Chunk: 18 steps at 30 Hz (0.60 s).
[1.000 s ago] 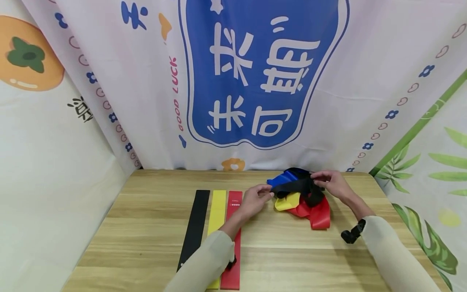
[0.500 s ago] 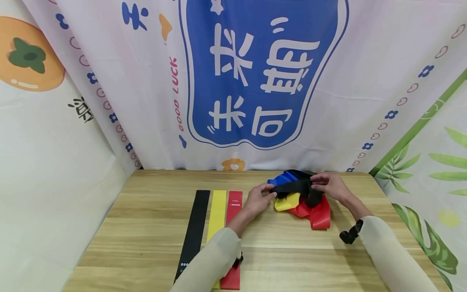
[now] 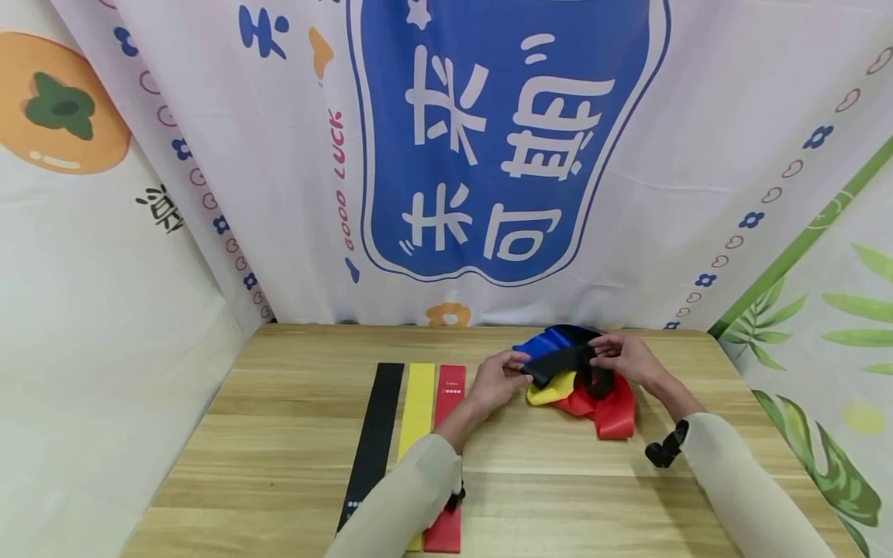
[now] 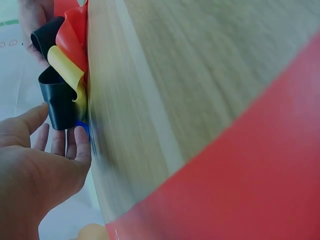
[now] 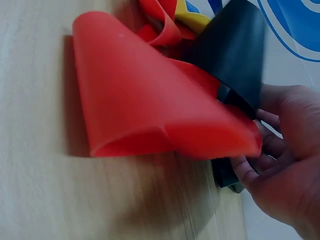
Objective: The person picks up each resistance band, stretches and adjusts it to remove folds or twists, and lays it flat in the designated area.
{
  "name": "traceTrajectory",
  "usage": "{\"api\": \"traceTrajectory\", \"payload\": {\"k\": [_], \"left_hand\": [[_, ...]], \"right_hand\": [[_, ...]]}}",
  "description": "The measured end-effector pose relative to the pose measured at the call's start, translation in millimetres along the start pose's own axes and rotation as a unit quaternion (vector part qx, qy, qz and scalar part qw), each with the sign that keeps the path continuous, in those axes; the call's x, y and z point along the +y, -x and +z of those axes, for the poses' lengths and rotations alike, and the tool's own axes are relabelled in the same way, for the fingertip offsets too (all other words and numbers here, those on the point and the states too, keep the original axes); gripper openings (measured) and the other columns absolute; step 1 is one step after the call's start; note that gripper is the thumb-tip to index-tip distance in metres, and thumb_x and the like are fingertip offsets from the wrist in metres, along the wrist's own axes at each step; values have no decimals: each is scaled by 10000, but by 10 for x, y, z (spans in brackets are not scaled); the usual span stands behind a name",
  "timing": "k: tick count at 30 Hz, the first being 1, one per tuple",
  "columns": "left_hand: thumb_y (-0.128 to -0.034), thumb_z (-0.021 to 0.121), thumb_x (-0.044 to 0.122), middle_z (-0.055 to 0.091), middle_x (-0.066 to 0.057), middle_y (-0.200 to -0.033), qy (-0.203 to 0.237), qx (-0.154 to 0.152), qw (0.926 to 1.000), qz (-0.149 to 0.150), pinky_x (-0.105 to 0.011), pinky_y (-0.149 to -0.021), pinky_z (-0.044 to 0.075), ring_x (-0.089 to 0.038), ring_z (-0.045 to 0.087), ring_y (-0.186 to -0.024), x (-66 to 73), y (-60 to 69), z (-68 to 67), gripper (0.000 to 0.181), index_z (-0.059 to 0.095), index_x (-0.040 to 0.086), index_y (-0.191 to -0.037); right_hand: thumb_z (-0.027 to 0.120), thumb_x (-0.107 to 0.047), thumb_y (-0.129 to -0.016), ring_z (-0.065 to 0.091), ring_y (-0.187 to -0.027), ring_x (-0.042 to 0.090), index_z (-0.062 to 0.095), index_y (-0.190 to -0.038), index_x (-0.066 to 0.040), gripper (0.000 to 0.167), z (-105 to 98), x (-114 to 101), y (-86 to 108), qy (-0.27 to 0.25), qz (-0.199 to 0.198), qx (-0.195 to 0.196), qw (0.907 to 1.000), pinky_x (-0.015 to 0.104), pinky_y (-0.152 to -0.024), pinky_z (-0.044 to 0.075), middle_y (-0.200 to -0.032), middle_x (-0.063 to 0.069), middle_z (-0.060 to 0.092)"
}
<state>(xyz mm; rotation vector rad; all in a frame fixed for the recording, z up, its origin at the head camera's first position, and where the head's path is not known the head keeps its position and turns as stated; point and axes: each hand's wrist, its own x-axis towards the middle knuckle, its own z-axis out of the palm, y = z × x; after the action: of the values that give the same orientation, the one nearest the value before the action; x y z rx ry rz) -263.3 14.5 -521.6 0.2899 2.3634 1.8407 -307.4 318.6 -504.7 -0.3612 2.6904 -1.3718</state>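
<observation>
Wide black rubbery band (image 3: 556,362) just went slack: its left end now droops over the heap of red, yellow and blue rubbery bands (image 3: 615,415). My right hand (image 3: 633,362) pinches it; my left hand (image 3: 495,382), fingers loosely extended, touches that end. Seemingly not separated yet.

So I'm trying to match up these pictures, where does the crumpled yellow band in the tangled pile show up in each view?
Head: right of center in the lower half, the yellow band sits just below black folds.
Left wrist: upper left, the yellow band lies between red and black loops.
Right wrist: top edge, right of center, partly hidden.
Shared landmark: the crumpled red band, close to the yellow in all three.
</observation>
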Motion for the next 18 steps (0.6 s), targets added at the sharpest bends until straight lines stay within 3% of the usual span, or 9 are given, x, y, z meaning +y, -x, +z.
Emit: {"api": "traceTrajectory", "payload": {"k": [4,9,13,18], "left_hand": [[-939,777,1,703,-65,-1080,141,-36,9999,1,-273,-889,598,-182,680,-1009,13,-2,-18,334,740,87,-1260],[-942,760,-24,699,-60,-1022,234,-38,9993,291,-287,-941,593,-146,659,-960,32,-20,-29,307,745,68,-1234],[-937,767,-21,705,-71,-994,412,-126,9980,471,-297,-983,575,-125,642,-937,53,-17,-24,309,745,69,-1233],[-951,764,10,700,-40,-976,499,-288,9971,502,-299,-983,569,-150,652,-960,90,6,-29,336,734,110,-1270]], "right_hand": [[773,-76,-967,648,-835,126,730,-1198,68,275,-9,-14,7,116,275,238,9993,241,-656,581,-1016,160,741],[768,-142,-986,653,-893,72,746,-1157,49,258,-45,-78,33,-47,240,526,9983,186,-763,559,-1127,173,737],[732,-181,-1020,671,-939,127,728,-1192,46,285,-82,-139,52,-294,191,626,9974,227,-828,569,-1175,191,724],[712,-236,-1038,673,-892,239,706,-1194,35,312,-121,-248,67,-571,109,858,9946,312,-749,564,-1056,135,739]]}}
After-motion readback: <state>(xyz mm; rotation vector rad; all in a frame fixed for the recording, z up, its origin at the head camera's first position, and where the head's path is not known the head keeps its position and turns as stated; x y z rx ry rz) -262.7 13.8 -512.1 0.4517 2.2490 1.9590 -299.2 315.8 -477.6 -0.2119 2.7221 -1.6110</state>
